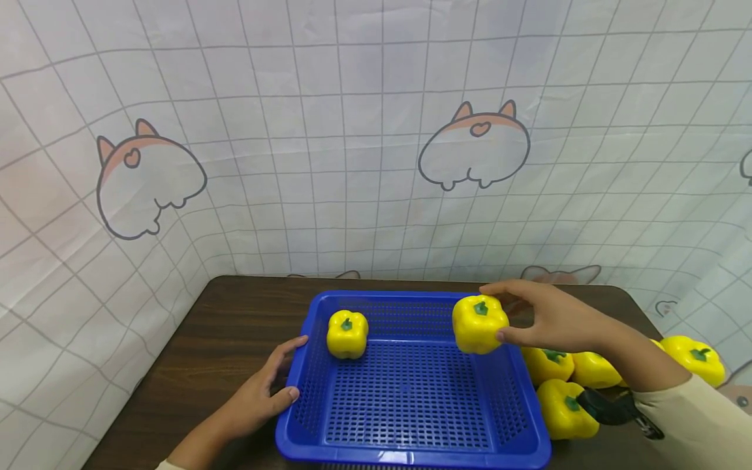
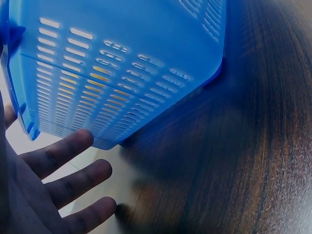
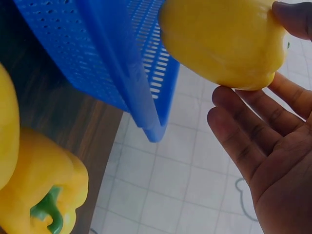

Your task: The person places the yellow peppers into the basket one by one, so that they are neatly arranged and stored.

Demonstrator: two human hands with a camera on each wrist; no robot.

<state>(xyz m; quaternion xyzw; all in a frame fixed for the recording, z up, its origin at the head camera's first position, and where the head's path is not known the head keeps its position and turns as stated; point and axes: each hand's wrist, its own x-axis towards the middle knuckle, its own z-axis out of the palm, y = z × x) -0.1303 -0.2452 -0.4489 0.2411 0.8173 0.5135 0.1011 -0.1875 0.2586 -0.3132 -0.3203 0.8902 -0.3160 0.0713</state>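
My right hand [image 1: 558,320] pinches a yellow bell pepper [image 1: 478,324] between thumb and fingers, over the right side of a blue plastic basket [image 1: 405,391]. The pepper's green stem faces up in the head view, and its smooth side shows in the right wrist view. Inside the basket, at the far left, sits another yellow pepper [image 1: 347,334]. My left hand [image 1: 255,398] touches the basket's left rim with thumb and index fingertip. Its other fingers [image 2: 80,183] extend straight and spread beside the slotted wall [image 2: 112,73] in the left wrist view.
Several yellow peppers [image 1: 566,409] lie on the dark wooden table [image 1: 247,320] right of the basket, partly behind the right forearm. Another pepper [image 1: 693,359] is farther right. A white grid-patterned cloth [image 1: 364,196] hangs behind the table.
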